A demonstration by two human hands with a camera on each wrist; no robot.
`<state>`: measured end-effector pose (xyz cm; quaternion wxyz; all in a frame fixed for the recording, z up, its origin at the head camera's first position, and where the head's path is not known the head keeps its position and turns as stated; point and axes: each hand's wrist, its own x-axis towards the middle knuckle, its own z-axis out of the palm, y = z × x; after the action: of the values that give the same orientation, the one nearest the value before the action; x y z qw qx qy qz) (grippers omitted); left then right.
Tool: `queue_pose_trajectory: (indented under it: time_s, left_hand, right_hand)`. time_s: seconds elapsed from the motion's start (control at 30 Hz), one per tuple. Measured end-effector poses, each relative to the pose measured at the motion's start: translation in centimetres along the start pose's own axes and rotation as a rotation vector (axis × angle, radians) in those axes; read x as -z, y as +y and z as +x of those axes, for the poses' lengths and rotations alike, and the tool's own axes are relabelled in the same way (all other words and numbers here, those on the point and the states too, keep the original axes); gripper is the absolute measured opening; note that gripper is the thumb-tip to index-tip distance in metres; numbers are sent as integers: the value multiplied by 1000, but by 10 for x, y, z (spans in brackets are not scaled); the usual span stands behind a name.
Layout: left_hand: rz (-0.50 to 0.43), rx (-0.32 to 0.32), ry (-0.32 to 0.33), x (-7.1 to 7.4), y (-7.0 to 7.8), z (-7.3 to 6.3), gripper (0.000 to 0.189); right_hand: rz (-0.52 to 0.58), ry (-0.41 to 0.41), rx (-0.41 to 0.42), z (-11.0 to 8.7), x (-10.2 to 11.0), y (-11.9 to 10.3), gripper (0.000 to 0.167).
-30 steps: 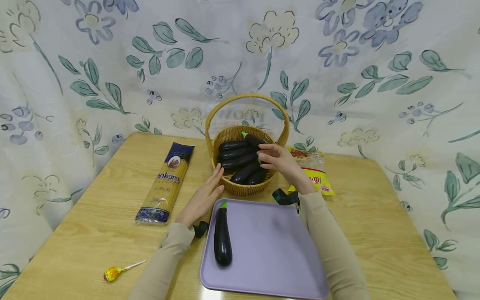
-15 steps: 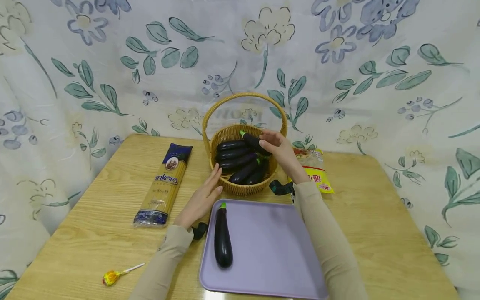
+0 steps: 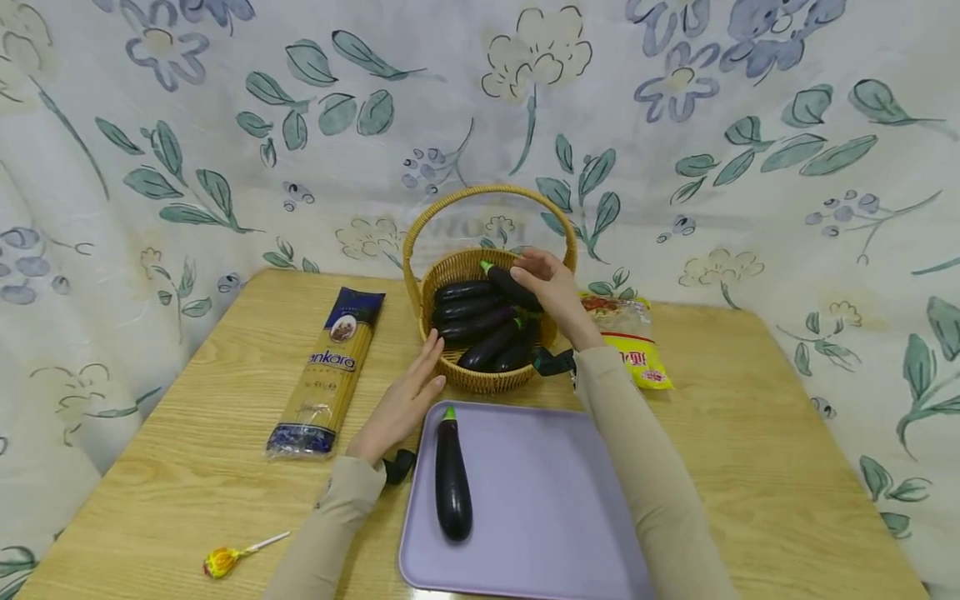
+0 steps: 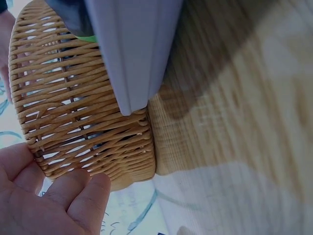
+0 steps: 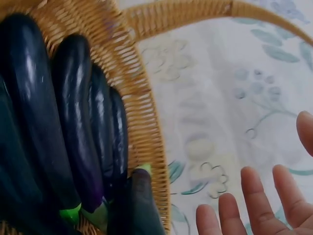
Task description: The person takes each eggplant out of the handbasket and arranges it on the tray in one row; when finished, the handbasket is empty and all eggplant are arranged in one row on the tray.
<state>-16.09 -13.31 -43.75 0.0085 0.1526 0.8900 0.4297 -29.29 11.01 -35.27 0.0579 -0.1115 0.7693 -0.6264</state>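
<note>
A wicker basket [image 3: 487, 382] with a tall handle holds several dark purple eggplants [image 3: 468, 308]. The eggplant [image 3: 508, 285] with a green tip lies uppermost, at the back right. Over its right end hovers my right hand [image 3: 553, 287]; the right wrist view shows the fingers [image 5: 259, 200] loosely spread, with nothing between them. My left hand [image 3: 401, 404] rests its fingertips against the basket's front left side, fingers nearly straight along the wicker wall [image 4: 83, 107] in the left wrist view. Another eggplant [image 3: 453, 479] lies lengthwise on the left part of a lilac tray [image 3: 547, 500].
A pack of spaghetti [image 3: 326, 375] lies left of the basket. A yellow and clear food packet [image 3: 633, 346] lies to its right, partly behind the right arm. A lollipop [image 3: 225, 560] is at the front left. Behind the wooden table [image 3: 750, 417] hangs a floral cloth [image 3: 675, 208].
My right hand has shifted farther back, from the basket's right side to over the uppermost eggplant's right end. The left hand has stayed at the basket. The camera view has shifted slightly.
</note>
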Motion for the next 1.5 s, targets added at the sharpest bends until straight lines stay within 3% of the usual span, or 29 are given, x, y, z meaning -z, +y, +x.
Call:
queue_pose_trajectory:
  time_s: [0.3, 0.67, 1.0, 1.33, 1.5]
  left_hand:
    - [-8, 3, -13, 2, -1, -4, 60]
    - [-11, 18, -4, 3, 1, 1, 59]
    - [-19, 26, -9, 2, 0, -1, 60]
    - [-5, 1, 0, 2, -1, 4, 59]
    - [-14, 15, 3, 1, -1, 2, 57]
  right_hand:
    - [-55, -1, -20, 20, -15, 4, 49]
    - [-79, 30, -66, 36, -10, 12, 54]
    - [-118, 21, -98, 39, -14, 27, 65]
    - [-275, -14, -137, 47, -17, 38, 76]
    - [-313, -85, -175, 47, -25, 43, 78]
